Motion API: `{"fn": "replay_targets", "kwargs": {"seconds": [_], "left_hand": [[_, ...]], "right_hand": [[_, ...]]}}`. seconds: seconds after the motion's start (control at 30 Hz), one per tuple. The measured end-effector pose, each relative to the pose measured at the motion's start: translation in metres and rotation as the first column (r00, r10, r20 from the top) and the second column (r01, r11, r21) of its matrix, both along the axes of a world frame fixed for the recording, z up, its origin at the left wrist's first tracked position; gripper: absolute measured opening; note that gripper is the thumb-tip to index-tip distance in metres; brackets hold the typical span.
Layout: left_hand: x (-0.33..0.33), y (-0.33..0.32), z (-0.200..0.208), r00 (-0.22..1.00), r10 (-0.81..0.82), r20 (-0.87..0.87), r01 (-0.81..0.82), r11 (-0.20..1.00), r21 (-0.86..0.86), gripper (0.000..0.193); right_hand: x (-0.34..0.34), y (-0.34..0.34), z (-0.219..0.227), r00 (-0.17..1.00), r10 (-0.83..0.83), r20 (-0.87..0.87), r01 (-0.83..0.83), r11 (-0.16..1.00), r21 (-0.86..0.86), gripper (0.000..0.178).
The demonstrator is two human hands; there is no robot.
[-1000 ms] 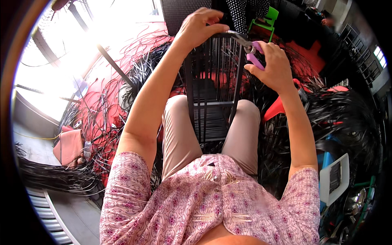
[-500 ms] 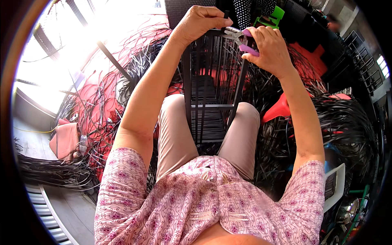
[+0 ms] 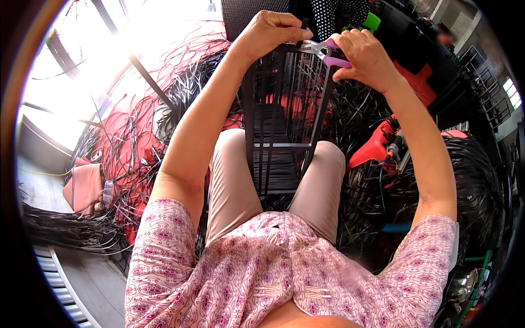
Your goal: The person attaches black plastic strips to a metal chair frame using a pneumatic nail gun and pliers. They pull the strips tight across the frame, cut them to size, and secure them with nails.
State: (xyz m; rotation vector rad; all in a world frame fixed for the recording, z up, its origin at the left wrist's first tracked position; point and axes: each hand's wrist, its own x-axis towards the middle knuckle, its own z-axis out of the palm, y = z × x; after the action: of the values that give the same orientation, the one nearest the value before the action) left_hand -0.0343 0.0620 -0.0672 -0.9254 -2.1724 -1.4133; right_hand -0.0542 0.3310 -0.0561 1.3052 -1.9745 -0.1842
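Observation:
Between my knees stands a black frame (image 3: 284,146) strung with dark flat strips. At its top far edge my left hand (image 3: 272,31) pinches the short upright end of a black strip (image 3: 304,25). My right hand (image 3: 363,59) is closed around the purple handles of a pair of cutting pliers (image 3: 338,62). The metal jaws point left and reach the strip just under my left fingertips, at the frame's top corner. Whether the jaws close on the strip is too small to tell.
Black strips (image 3: 377,202) lie heaped around the frame. A red plastic piece (image 3: 371,150) rests by my right knee, with a tool beside it. At left lies a pink pad (image 3: 85,187). Ahead stand a dark woven panel (image 3: 249,16) and a person in dotted clothing (image 3: 331,19).
My right elbow has swung outward to the right, and the pliers' handles have spread wider. My left hand keeps its pinch on the strip at nearly the same place.

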Motion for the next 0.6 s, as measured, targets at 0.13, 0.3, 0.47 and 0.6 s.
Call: {"fn": "replay_targets", "kwargs": {"seconds": [0.13, 0.3, 0.47, 0.6], "left_hand": [[0.000, 0.001, -0.004, 0.999, -0.016, -0.040, 0.017, 1.000, 0.016, 0.013], [0.004, 0.009, 0.004, 0.996, 0.081, -0.027, -0.082, 0.995, -0.049, 0.025], [0.000, 0.005, -0.003, 0.990, -0.027, 0.141, -0.040, 0.891, 0.451, 0.019], [-0.018, 0.003, -0.018, 0.788, 0.578, -0.213, -0.523, 0.810, 0.264, 0.059]], "right_hand": [[-0.010, -0.003, 0.010, 0.995, 0.070, -0.064, -0.067, 0.996, 0.052, 0.064], [-0.016, -0.005, 0.005, 0.996, 0.000, -0.093, 0.004, 0.999, 0.040, 0.014], [-0.024, -0.011, -0.018, 0.994, 0.096, -0.051, -0.101, 0.991, -0.093, 0.017], [0.021, 0.008, -0.009, 0.998, 0.040, 0.039, -0.021, 0.918, -0.396, 0.052]]}}
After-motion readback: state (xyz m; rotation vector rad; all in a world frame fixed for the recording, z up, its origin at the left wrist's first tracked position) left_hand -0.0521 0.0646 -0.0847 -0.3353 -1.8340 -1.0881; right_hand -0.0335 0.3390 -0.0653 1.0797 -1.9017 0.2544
